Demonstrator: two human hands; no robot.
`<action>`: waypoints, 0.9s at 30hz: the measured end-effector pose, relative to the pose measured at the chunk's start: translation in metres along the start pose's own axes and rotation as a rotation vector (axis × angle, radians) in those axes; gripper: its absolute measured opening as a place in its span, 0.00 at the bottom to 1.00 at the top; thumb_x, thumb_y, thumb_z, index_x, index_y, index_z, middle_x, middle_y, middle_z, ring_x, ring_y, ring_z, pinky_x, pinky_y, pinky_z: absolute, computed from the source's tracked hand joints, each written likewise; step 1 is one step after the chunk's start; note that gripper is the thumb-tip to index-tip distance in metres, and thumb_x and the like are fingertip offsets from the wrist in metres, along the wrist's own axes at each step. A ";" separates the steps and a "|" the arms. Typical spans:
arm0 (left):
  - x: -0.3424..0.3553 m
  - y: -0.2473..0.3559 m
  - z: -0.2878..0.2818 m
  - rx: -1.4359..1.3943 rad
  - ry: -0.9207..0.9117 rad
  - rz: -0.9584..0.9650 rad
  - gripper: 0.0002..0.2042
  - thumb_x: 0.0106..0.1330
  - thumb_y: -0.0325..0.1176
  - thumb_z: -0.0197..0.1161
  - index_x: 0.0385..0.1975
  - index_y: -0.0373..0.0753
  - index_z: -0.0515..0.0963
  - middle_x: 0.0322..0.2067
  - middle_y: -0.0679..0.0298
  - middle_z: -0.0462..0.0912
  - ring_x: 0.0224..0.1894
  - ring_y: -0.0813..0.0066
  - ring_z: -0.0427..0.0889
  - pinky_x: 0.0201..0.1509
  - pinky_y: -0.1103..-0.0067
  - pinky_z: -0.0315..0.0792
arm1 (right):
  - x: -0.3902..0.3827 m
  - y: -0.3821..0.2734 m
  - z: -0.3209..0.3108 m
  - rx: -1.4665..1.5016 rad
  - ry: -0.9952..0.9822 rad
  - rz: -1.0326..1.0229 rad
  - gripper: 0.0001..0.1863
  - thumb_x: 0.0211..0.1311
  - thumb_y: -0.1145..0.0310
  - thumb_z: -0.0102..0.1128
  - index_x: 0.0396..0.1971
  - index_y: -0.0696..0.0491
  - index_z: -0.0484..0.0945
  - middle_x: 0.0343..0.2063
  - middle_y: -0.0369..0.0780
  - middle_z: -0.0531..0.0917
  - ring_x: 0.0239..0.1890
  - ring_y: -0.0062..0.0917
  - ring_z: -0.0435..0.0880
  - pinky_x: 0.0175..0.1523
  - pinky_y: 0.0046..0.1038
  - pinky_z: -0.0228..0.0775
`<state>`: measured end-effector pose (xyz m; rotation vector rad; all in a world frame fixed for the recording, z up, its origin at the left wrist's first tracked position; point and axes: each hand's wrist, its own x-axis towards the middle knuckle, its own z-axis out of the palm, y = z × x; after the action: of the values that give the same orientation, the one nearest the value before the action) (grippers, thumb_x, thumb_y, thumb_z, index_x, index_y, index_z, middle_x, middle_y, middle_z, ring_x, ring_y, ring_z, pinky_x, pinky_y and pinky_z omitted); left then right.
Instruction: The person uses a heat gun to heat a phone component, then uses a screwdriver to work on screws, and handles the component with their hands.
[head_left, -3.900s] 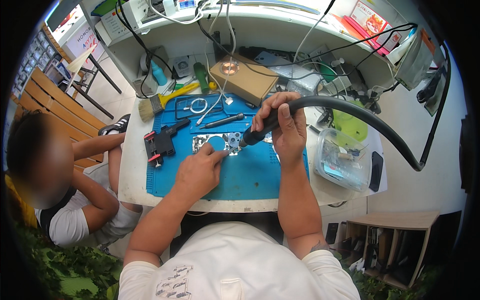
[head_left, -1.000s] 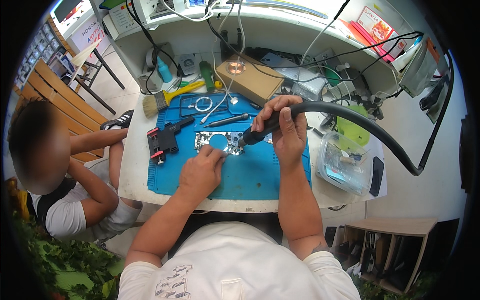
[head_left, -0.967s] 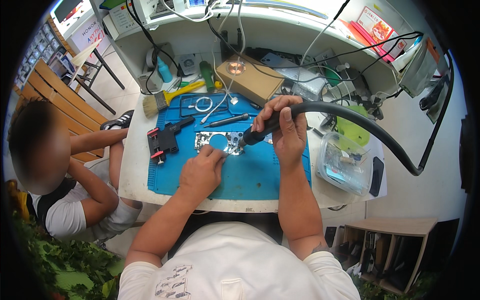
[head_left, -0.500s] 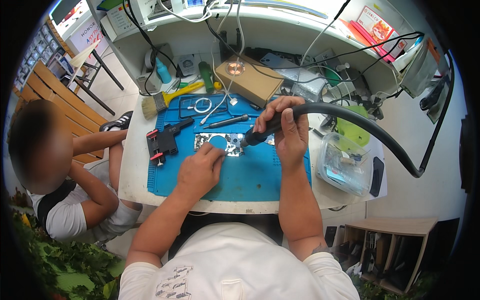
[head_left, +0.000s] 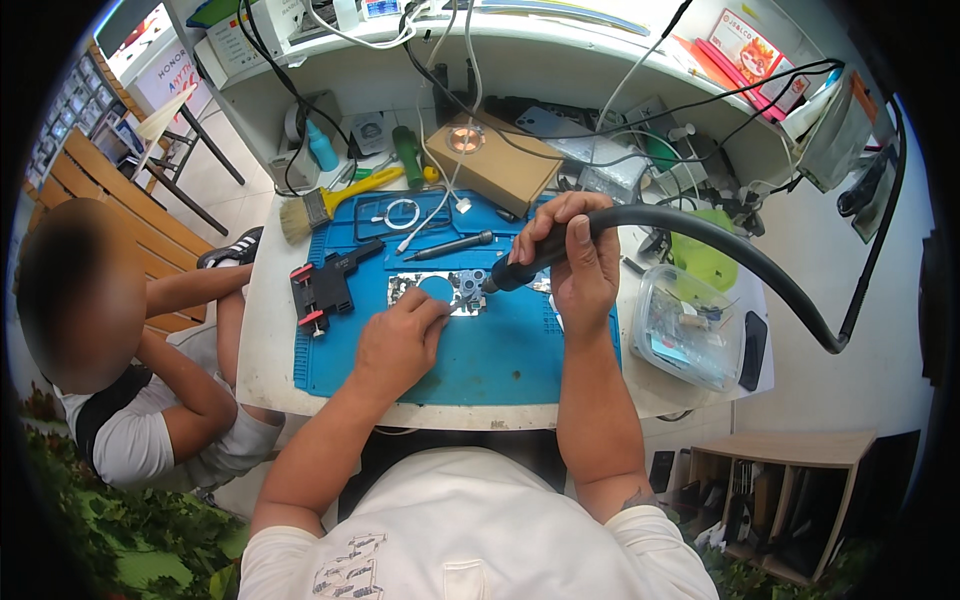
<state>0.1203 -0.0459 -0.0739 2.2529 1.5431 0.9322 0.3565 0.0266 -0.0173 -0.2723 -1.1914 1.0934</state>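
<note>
My right hand (head_left: 583, 262) is wrapped round the black handle of a hot-air gun (head_left: 516, 268), from which a thick black hose (head_left: 735, 247) arches off to the right. The gun's metal nozzle points left, close over a small phone circuit board (head_left: 406, 280) with a round cutout. Beneath the nozzle sits a blue-grey part (head_left: 470, 282) with round openings. My left hand (head_left: 398, 343) rests at the board's near edge, thumb and fingers pinched together beside that part. Whatever the pinch holds is too small and hidden to name. The board lies on a blue work mat (head_left: 480, 372).
A black-and-red clamp (head_left: 335, 288) lies left on the mat, a pen-shaped tool (head_left: 448, 246) behind the board. Farther back are a yellow-handled brush (head_left: 316, 207) and a cardboard box (head_left: 495, 168). A clear plastic tub (head_left: 690, 335) stands right. A person (head_left: 160, 400) sits at the left.
A pale piece that showed by my left fingertips is no longer seen there, and the blue-grey part shows more plainly. The view has shifted slightly; both hands keep nearly the same places.
</note>
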 end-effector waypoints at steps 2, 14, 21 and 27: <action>0.000 0.001 -0.001 0.018 -0.003 0.008 0.06 0.71 0.28 0.76 0.45 0.44 0.91 0.39 0.63 0.89 0.33 0.56 0.90 0.37 0.65 0.83 | 0.001 0.000 -0.001 -0.010 -0.006 -0.009 0.12 0.91 0.60 0.56 0.52 0.54 0.72 0.40 0.42 0.80 0.36 0.27 0.85 0.45 0.35 0.84; 0.006 -0.006 -0.002 -0.061 -0.016 -0.016 0.06 0.70 0.28 0.77 0.45 0.44 0.92 0.40 0.64 0.90 0.33 0.58 0.91 0.38 0.67 0.83 | 0.001 -0.003 0.001 -0.008 0.013 0.005 0.12 0.91 0.60 0.55 0.52 0.54 0.72 0.40 0.41 0.80 0.36 0.27 0.85 0.46 0.35 0.84; 0.009 -0.002 -0.021 0.052 -0.034 0.040 0.06 0.69 0.29 0.77 0.43 0.45 0.92 0.40 0.65 0.89 0.36 0.57 0.92 0.39 0.65 0.84 | 0.001 -0.003 -0.002 0.013 0.015 0.010 0.12 0.91 0.59 0.56 0.52 0.53 0.72 0.40 0.42 0.80 0.35 0.28 0.85 0.45 0.36 0.85; 0.010 -0.006 -0.030 0.135 -0.059 0.116 0.08 0.67 0.28 0.78 0.44 0.47 0.93 0.41 0.66 0.89 0.37 0.60 0.92 0.41 0.67 0.85 | 0.000 -0.001 0.000 0.084 0.006 0.013 0.12 0.91 0.60 0.56 0.52 0.53 0.71 0.40 0.42 0.80 0.35 0.30 0.85 0.45 0.39 0.85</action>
<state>0.0993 -0.0383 -0.0505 2.4640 1.5054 0.8049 0.3569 0.0258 -0.0162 -0.2185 -1.1363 1.1504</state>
